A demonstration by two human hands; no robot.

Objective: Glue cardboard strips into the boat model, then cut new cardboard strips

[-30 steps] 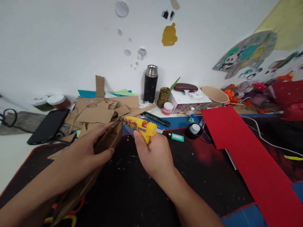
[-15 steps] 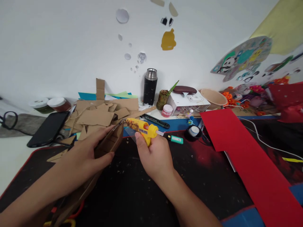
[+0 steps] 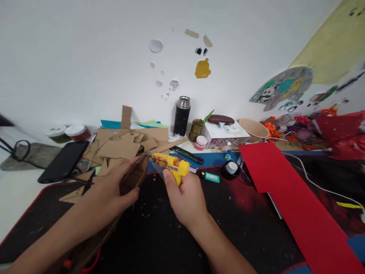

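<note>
A yellow hot glue gun is gripped in my right hand, its nozzle pointing left. The nozzle tip meets, or nearly meets, the upper corner of a brown cardboard piece with raised, folded edges. My left hand clasps that cardboard from the left, thumb on the near side and fingers on the far side. The forearm hides much of the cardboard's lower part. Beneath it, red scissors handles show in part on the black mat.
Cardboard scraps are heaped behind my left hand, beside a black phone. A black flask, a utility knife and a green lighter lie or stand beyond the glue gun. Red card stretches along the right.
The camera has tilted up a little, so the scene sits lower in view. Both hands keep their holds, and the nozzle remains at the cardboard's corner.
</note>
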